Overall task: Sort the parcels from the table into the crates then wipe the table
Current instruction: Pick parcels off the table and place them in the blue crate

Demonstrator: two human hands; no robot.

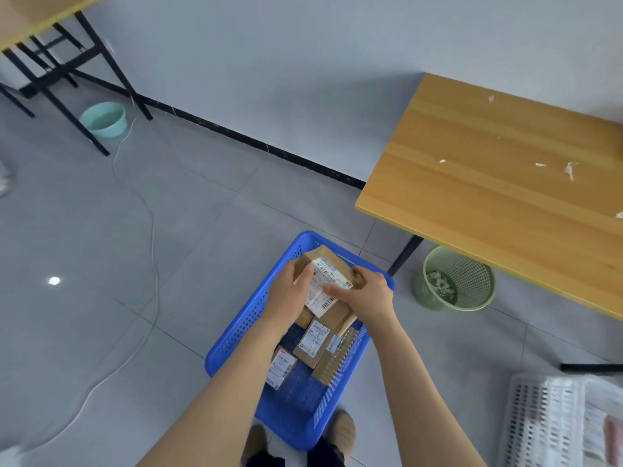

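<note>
Gripping one cardboard parcel [325, 261] from both sides: left hand [290, 293] curled round its left edge, right hand [369, 294] round its right edge, thumb across the white label. Parcel sits at the far end of the blue crate [241, 326], above smaller labelled parcels [312, 343] inside it; contact with them unclear. Right of the blue crate: green wastebasket [472, 281] on the floor, then the wooden surface [488, 197] bearing paper scraps [569, 170]. White crate [542, 419] nearer, also to the right.

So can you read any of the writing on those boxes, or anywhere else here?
Shipping label on the held parcel: print and barcode, too blurred to read.
Labels on the parcels in the blue crate: too small and blurred.
Nothing else legible in view.
</note>
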